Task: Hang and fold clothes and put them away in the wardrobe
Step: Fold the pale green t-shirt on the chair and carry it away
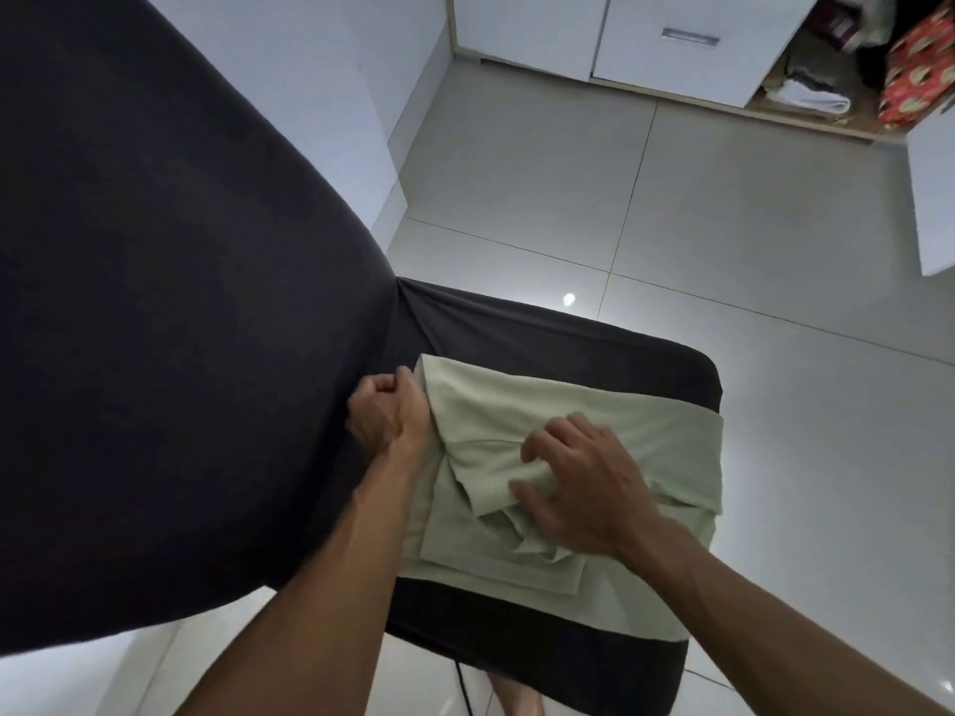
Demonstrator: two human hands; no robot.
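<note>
Fingers (532,452) of the right hand (584,488) were curled, pinching the pale green garment (517,400); left hand (385,416) gripped its edge. Layers beneath should be smoothed before folding.

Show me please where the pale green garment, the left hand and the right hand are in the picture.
pale green garment (666,431): head view, flat upper right part.
left hand (385,418): head view, back of the hand.
right hand (589,488): head view, back of the hand.

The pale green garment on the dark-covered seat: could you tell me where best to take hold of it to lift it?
Probably grip the pale green garment by both side edges, coming from left and right: it lies folded flat, with loose layers bunched mid-front that could spill.
</note>
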